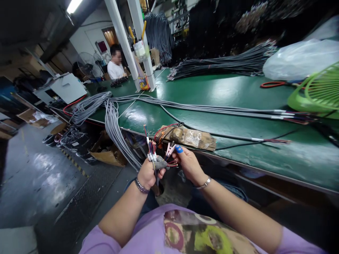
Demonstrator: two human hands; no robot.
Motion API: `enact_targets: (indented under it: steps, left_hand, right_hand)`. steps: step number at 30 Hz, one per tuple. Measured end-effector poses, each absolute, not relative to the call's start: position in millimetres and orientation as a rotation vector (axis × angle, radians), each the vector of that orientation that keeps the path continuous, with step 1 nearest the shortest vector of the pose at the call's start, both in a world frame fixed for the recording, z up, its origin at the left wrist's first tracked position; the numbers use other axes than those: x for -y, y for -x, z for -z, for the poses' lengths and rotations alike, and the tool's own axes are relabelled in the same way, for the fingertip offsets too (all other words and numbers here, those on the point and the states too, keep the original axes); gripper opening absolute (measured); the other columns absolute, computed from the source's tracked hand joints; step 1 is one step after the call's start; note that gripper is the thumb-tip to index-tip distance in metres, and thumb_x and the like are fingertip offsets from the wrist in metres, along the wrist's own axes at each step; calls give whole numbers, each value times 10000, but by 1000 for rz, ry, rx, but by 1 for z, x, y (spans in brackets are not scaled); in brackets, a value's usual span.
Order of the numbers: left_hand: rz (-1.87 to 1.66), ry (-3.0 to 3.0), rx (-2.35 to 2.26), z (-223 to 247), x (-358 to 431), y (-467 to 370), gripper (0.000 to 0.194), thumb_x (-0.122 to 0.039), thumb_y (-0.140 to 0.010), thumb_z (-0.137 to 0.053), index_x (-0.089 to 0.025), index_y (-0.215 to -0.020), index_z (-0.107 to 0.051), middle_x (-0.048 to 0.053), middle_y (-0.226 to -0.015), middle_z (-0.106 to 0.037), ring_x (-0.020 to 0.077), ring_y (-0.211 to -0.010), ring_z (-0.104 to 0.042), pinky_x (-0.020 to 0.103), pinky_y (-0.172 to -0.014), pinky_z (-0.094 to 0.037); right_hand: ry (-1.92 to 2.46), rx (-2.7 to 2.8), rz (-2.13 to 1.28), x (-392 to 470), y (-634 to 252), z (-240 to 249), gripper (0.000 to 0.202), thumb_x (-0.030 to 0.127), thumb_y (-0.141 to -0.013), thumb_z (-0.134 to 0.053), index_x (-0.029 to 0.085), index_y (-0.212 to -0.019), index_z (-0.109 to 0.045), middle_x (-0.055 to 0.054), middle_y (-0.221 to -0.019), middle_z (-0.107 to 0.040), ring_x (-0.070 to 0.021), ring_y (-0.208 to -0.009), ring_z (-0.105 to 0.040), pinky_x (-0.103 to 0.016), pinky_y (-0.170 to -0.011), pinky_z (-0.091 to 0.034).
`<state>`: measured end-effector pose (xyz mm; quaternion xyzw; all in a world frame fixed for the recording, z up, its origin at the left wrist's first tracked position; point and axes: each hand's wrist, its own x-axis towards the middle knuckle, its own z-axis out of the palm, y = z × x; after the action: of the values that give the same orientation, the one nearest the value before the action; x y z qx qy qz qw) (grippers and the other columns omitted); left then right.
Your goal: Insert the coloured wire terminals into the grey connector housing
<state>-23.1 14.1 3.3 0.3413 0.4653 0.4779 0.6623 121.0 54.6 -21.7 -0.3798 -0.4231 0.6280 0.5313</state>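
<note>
Here at the green bench (238, 91), both hands are at its near edge. The left hand (149, 173) is closed around a bunch of wire ends (152, 151), fingers clamped on it, white sleeves and coloured strands poking up above the fist. There's grey covering on some of those fingers, and a bracelet (141, 186) at the wrist. Over comes the right hand (189, 164), blue wrap (179, 149) on one digit, fingertips right by a pinkish clip (169, 150) between the hands; I can't tell whether they're pinching it or the thin wires beside it. A metal band (206, 182) circles that wrist.

Just beyond the hands, a taped cardboard piece (193, 137) lies along the edge, a single dark cable running behind it. Long grey cables (185, 105) stretch across the bench, looped at the left, where a thick hank (113, 123) drapes over the edge. Farther back lies a darker cable bundle (219, 65), with a clear plastic bag (299, 60) and a green fan (320, 90) off to the right. Past the white posts sits a person in a white top (115, 68).
</note>
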Motion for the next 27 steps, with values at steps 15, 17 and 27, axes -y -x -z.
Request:
enact_targets:
  steps: [15,17,27]
  left_hand:
    - [-999,-787,-1069,5,-16,23,251,-295,-556,-726,-153,-584,-519,-27,-357,-502,68,-281,-386,167,-285,-268]
    - [-994,-780,-1077,6,-17,23,249,-286,-552,-724,-155,-578,-514,-29,-357,-500,68,-280,-385,165,-285,-271]
    - [-1005,-796,-1071,5,-15,24,257,-296,-562,-726,-156,-586,-512,-32,-352,-497,67,-274,-382,169,-291,-266]
  right_hand:
    - [631,473,-1961,-60,-108,19,406,509,-588,-795,150,-721,-661,18,-605,-598,-76,-529,-517,-189,-507,-455]
    - [642,478,-1964,-59,-108,18,397,508,-602,-788,151,-716,-658,19,-594,-595,-77,-519,-516,-190,-499,-454]
    - [665,454,-2008,-57,-112,12,390,551,-730,-672,162,-744,-644,1,-620,-615,-87,-509,-527,-203,-480,-454]
